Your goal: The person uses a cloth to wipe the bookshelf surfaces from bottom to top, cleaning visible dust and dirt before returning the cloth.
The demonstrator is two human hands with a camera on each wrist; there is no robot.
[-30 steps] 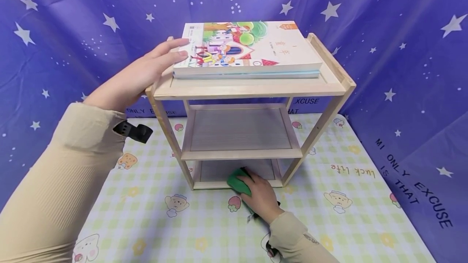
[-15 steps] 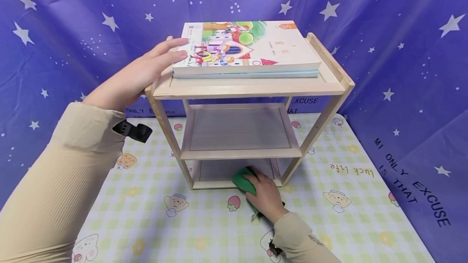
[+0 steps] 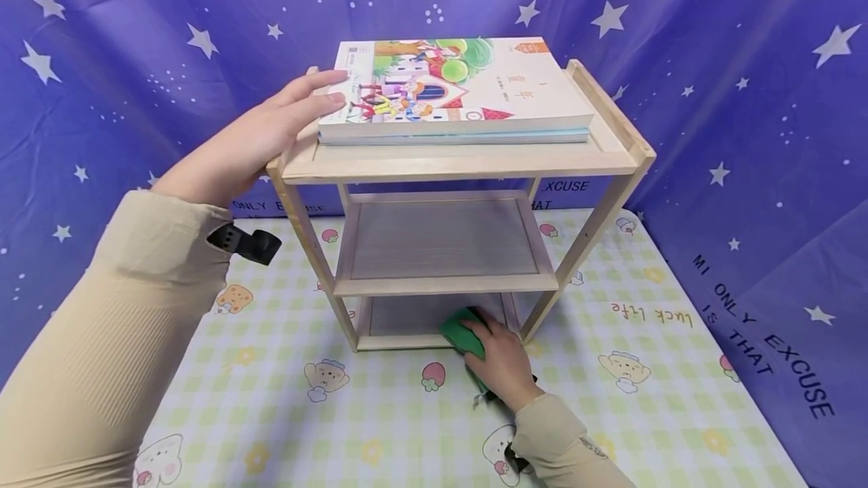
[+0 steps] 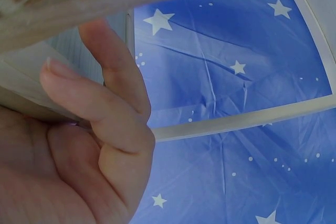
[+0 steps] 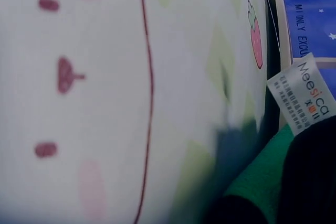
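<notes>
A three-tier wooden shelf rack (image 3: 447, 286) stands on the table. At its upper left corner my left hand (image 3: 271, 126) grips the side, two fingertips reaching the left edge of the top book (image 3: 468, 85). In the left wrist view, other fingers (image 4: 121, 108) curl below a blurred pale edge. My right hand (image 3: 502, 360) holds a green cloth (image 3: 464, 333) against the bottom tier, at the right part of its front edge. The right wrist view shows some of that green cloth (image 5: 260, 174) and its white tag (image 5: 304, 93); the hand's grip is mostly hidden there.
Another book with a light blue edge (image 3: 522, 138) lies under the top one. The bare middle tier (image 3: 441, 239) overhangs the bottom one. A checked tablecloth (image 3: 325, 435) covers the table, and a starry purple curtain (image 3: 237, 6) hangs behind and on both sides.
My right hand has slid the green cloth a little to the right along the bottom tier's front edge. The left hand, the books and the rack stay in place.
</notes>
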